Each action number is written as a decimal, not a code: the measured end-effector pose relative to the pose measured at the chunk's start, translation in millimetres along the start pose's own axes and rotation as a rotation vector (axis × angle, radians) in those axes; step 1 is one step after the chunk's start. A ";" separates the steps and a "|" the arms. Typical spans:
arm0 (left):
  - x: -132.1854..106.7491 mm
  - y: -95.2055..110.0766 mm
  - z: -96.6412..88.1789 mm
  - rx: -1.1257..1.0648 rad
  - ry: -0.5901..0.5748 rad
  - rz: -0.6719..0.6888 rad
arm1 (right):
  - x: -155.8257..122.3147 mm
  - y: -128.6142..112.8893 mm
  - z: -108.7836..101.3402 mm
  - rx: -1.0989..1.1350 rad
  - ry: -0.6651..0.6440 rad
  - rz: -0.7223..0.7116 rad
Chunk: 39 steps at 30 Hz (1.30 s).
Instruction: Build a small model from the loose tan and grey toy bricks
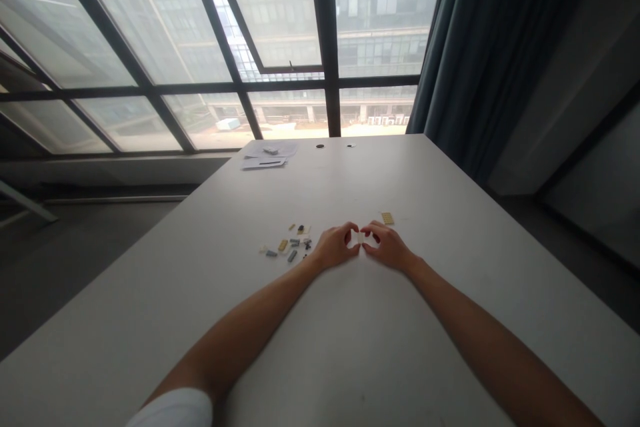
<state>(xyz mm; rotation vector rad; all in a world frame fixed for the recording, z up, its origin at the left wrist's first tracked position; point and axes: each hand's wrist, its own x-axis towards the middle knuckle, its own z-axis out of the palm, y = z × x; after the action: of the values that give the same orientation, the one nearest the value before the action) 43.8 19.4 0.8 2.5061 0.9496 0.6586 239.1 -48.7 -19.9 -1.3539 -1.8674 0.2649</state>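
My left hand (336, 247) and my right hand (389, 245) meet on the white table (350, 347), fingertips pinched together on a tiny pale piece (361, 238) between them. Just left of my left hand lies a scatter of several small bricks (293, 245), yellow, grey and dark. A small tan studded plate (387, 218) lies flat on the table just beyond my right hand.
Papers with a small object on them (267, 155) lie at the table's far edge, beside two small dark spots (320, 145). A large window with dark frames (325, 47) fills the back. A dark curtain (475, 60) hangs at the right.
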 end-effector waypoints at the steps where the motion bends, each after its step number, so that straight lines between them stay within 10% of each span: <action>1: -0.1 -0.6 0.4 -0.003 0.003 0.002 | 0.1 -0.6 -0.2 -0.001 0.002 -0.006; 39: 1.2 -3.5 0.9 -0.036 -0.018 -0.001 | 0.5 2.5 4.2 -0.010 0.016 -0.015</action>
<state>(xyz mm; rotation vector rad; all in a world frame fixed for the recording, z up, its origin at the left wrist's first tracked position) 43.3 22.5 -1.3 2.4754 0.9244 0.6465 237.8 -46.1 -23.8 -1.3444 -1.8669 0.2368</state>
